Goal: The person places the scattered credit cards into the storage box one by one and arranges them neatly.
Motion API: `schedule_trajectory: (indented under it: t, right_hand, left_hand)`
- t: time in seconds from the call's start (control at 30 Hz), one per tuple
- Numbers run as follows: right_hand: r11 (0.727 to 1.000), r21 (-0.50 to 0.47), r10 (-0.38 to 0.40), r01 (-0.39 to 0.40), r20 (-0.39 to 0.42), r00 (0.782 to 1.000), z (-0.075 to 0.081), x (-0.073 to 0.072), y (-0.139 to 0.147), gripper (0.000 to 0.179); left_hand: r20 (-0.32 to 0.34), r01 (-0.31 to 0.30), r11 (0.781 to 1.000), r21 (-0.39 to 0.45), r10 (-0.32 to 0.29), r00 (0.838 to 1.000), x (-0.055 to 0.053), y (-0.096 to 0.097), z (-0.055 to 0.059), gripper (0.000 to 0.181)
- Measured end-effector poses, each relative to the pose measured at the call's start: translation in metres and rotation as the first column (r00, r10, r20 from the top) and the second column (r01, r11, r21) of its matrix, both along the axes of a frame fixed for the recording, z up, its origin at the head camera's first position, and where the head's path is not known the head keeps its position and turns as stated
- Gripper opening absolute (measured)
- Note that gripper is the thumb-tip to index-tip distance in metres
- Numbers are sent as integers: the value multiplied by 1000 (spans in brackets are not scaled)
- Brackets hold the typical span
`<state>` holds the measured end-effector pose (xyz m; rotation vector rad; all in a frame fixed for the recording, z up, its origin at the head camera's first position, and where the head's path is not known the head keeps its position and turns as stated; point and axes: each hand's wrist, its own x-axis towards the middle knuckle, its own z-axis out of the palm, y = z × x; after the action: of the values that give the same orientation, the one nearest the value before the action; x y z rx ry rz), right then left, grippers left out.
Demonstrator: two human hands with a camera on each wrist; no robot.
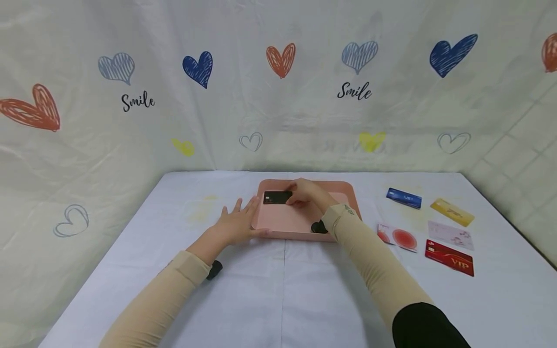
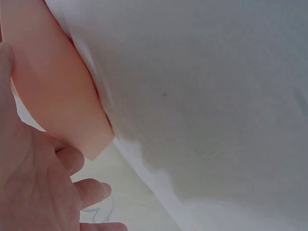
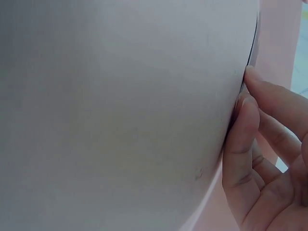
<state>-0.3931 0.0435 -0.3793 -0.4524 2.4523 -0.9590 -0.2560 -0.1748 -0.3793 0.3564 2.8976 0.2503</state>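
Note:
A black card with a small chip lies at the far left part of a shallow pink tray. My right hand reaches into the tray and pinches the card's right end between thumb and fingers. In the right wrist view the card appears nearly edge-on, as a thin dark line at the fingertips. With fingers spread, my left hand rests against the tray's left side, its thumb near the front left corner. The left wrist view shows that hand beside the tray's outer wall.
Right of the tray several cards lie on the white table: a blue card, a yellow card, a pale pink card, a white card with red circles and a red VIP card. Behind hangs a heart-patterned cloth.

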Motion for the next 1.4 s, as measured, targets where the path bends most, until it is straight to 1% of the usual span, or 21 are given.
schedule_trajectory:
  t: [0.23, 0.43, 0.6, 0.7, 0.9, 1.1, 1.4]
  right_hand:
    - [999, -35, 0, 0, 5, 1000, 6, 3, 6, 51]
    - [998, -60, -1, 1, 6, 1000, 15, 6, 13, 44]
    - [997, -70, 13, -14, -17, 1000, 22, 9, 20, 38]
    - [996, -89, 5, -8, -31, 1000, 27, 11, 24, 36]
    - [994, -113, 7, -10, -24, 1000, 36, 14, 33, 37]
    - [990, -133, 42, -44, -21, 999, 46, 18, 44, 38]
    - [984, -173, 24, -30, -35, 999, 51, 24, 69, 38]
  left_hand:
    - [2, -4, 1000, -19, 4, 1000, 0, 1, 0, 104]
    - [8, -10, 1000, -18, 11, 1000, 0, -1, -1, 104]
    - [2, -9, 1000, -9, 9, 1000, 0, -1, -2, 105]
    - [-2, -8, 1000, -7, 8, 1000, 1, -1, -2, 106]
    - [-12, -6, 1000, -8, 5, 1000, 2, 0, 1, 105]
    - [-9, -9, 1000, 1, 9, 1000, 4, 0, 2, 104]
    - [-13, -12, 1000, -3, 12, 1000, 5, 0, 1, 104]
